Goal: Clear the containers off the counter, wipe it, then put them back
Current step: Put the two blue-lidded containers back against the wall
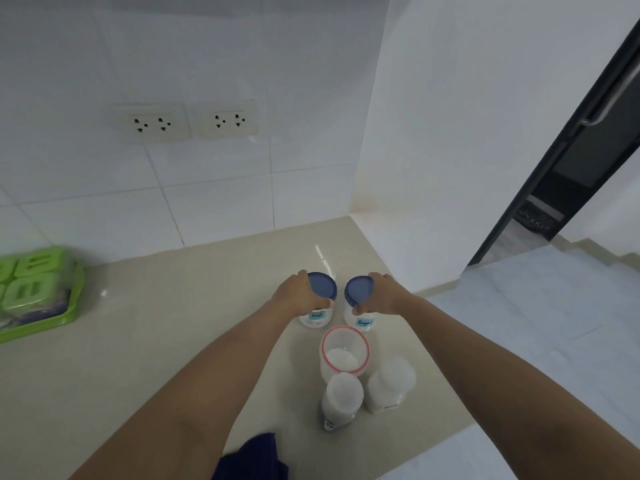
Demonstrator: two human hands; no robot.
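Two white jars with blue lids stand side by side on the beige counter (156, 327). My left hand (299, 294) grips the jar labelled MSG (317, 317) around its top. My right hand (382, 296) grips the jar labelled Sugar (362, 322) the same way. Nearer to me stands a clear container with a pink rim (344, 355), part full of white powder. In front of it are two clear-lidded white jars (341, 400) (389, 386). A dark blue cloth (252, 459) lies at the counter's front edge.
A green tray with green-lidded boxes (38, 292) sits at the far left of the counter. Tiled wall with two double sockets (188, 123) runs behind. A white wall closes the right side; beyond it are a tiled floor and a dark door (568, 161).
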